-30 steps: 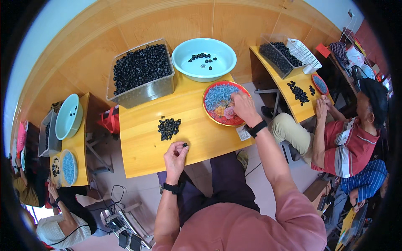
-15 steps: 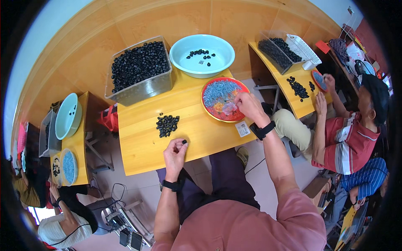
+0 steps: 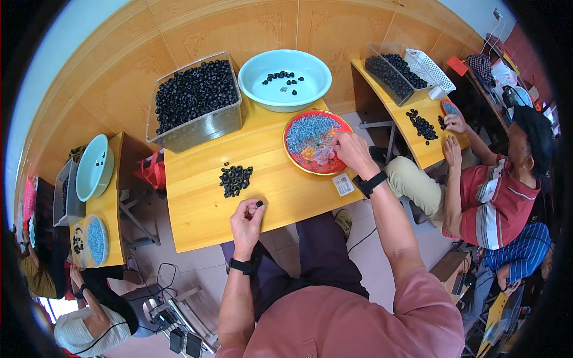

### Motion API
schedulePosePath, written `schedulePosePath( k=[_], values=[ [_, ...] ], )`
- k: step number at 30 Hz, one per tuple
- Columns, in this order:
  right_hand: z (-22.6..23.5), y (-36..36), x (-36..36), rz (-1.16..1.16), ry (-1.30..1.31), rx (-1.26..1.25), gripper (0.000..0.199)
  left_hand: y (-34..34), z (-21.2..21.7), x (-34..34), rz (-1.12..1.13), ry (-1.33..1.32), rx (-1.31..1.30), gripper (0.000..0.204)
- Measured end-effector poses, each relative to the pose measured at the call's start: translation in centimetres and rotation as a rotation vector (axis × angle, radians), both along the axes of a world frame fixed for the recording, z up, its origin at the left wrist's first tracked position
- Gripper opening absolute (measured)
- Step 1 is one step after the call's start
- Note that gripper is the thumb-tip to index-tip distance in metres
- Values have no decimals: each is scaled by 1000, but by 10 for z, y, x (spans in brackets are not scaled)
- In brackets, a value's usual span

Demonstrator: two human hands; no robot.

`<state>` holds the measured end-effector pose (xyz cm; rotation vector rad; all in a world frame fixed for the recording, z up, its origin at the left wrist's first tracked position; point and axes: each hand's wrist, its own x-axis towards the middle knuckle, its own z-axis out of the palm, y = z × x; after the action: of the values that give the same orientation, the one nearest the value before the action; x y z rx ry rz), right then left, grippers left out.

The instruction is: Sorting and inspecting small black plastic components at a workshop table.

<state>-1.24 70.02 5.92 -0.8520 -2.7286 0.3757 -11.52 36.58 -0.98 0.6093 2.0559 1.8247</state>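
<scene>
Our left hand [image 3: 245, 224] pinches a black ring [image 3: 260, 203] over the surface [image 3: 197, 206]. Our right hand [image 3: 351, 148] is curled at the red tray [image 3: 328, 172] of blue bits [image 3: 307, 127]; we can't tell if it holds one. The ring looks light and hard, best held by its sides.

wood-panelled wall [image 3: 262, 30], pale tiled floor [image 3: 371, 253], yellow tables [image 3: 192, 191]

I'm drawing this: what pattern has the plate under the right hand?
The plate is red with flowers; best in head view.

A workshop, shown by people [image 3: 492, 200] at yellow tables [image 3: 262, 152] with bins [image 3: 206, 127] of black parts [image 3: 194, 92].
</scene>
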Motion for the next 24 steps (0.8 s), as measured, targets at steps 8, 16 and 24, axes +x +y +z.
schedulePosePath(
  k=[8, 16, 24],
  values=[
    [-1, -3, -16, 56, -47, 13, 15, -1, -1, -1, 31, 44, 21, 17],
    [-10, 1, -22, 83, -79, 32, 14, -3, -3, -3, 0, 28, -12, 14],
    [-7, -1, -19, 15, -54, 38, 12, 1, 3, 0, 28, 33, 41, 16]
  ],
)
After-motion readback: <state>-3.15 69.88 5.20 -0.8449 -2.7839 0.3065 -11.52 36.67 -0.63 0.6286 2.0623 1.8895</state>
